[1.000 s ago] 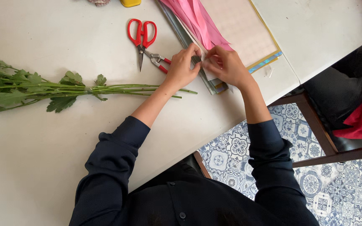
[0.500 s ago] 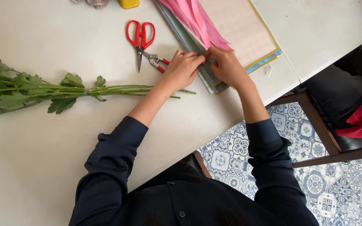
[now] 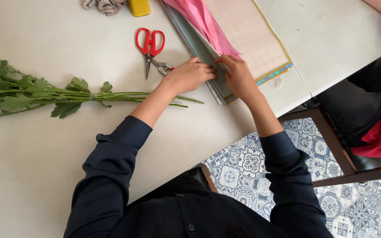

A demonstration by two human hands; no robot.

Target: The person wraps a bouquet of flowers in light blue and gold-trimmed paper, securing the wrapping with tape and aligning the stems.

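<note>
Fingertips of both hands are pinched on the near corner of the stack of paper sheets (image 3: 243,39), the left hand (image 3: 189,76) from the left edge, the right hand (image 3: 239,77) from the near end. From that grip the stack's long axis runs away up the white table (image 3: 45,167), pink sheets (image 3: 203,20) lying uppermost. Red-handled scissors (image 3: 151,46) lie just beside the left hand; green stems (image 3: 67,94) are spread well to the left.

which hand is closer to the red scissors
Left. The left hand sits just right of the red scissors, near their blades; the right hand is farther right, on the paper stack.
</note>
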